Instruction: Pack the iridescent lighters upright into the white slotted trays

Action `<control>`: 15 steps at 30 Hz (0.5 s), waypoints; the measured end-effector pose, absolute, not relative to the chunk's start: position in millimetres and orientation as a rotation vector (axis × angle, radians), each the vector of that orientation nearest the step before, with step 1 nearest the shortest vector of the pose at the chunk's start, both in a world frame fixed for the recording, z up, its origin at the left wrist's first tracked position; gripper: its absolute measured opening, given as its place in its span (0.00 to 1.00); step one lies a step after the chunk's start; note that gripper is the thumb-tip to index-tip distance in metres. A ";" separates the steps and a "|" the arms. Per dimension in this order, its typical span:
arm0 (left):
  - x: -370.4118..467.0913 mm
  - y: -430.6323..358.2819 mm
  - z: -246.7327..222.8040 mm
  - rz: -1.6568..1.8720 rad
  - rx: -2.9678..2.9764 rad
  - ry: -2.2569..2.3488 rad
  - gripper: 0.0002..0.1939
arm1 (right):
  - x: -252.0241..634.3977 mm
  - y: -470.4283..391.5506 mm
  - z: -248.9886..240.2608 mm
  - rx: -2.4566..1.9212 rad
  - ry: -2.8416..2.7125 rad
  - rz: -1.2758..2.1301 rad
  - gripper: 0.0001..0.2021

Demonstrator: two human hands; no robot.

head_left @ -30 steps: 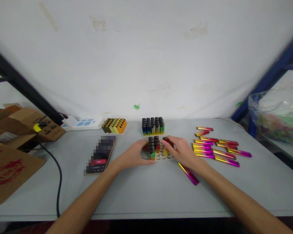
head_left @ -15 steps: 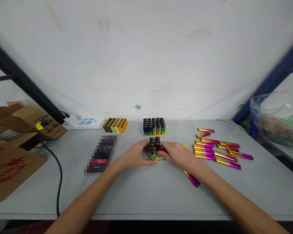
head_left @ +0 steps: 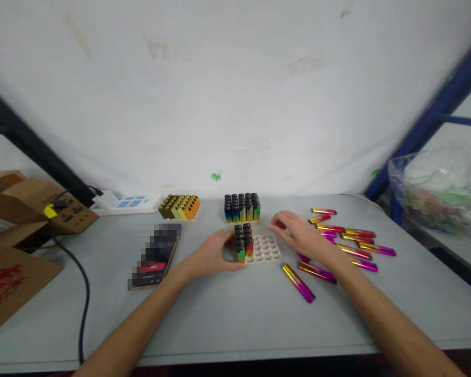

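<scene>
- We have the front edge of the grey table (head_left: 220, 314) running across below both forearms, with a broad stretch of tabletop between it and the white tray (head_left: 267, 247).
- At the back, the wall (head_left: 235, 104) bounds our reach; near it stand a filled block of black-topped lighters (head_left: 242, 208) and, farther left, an orange-and-yellow block (head_left: 180, 207).
- On our left side, the phone (head_left: 157, 256) lies near the left hand (head_left: 212, 255), and the cardboard box (head_left: 19, 256) sits farther out.
- On our right side, loose lighters (head_left: 355, 251) lie scattered beyond the right hand (head_left: 298, 234), partly under its forearm; a pink-and-gold lighter (head_left: 298, 283) lies nearer the front edge.
- Our white tray is between the two hands, its bare holes toward the right hand and the standing lighters (head_left: 244, 242) in two columns at its left end, just beside the left palm.
- Our left hand curves around that end, thumb in front and fingers behind; whether it presses on tray or lighters we cannot tell.
- Our right hand hovers by the tray's back right corner, palm down, fingers loosely bent and partly open, with nothing visible in its grasp.
</scene>
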State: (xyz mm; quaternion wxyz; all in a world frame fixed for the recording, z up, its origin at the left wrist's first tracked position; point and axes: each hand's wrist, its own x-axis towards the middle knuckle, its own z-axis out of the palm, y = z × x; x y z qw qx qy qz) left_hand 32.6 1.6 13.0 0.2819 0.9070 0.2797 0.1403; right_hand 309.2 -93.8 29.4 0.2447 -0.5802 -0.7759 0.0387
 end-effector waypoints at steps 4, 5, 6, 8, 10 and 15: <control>32.4 1.8 13.2 0.369 2.440 0.759 0.26 | 385.6 -85.1 27.9 -1.875 -1.994 -0.077 0.13; 32.4 1.8 13.4 0.371 2.440 0.755 0.26 | 403.3 -85.5 26.7 -1.944 -2.000 -0.046 0.14; 32.5 1.7 13.5 0.374 2.439 0.749 0.26 | 418.7 -86.7 25.6 -2.024 -1.998 -0.021 0.15; 32.7 1.5 13.7 0.380 2.434 0.741 0.26 | 440.8 -90.3 23.6 -2.136 -2.019 0.080 0.16; 32.7 1.3 13.9 0.382 2.428 0.738 0.26 | 451.4 -93.0 22.0 -2.189 -2.053 0.167 0.16; 33.0 1.2 14.7 0.374 2.441 0.744 0.25 | 449.5 -92.1 18.4 -2.221 -2.064 0.164 0.11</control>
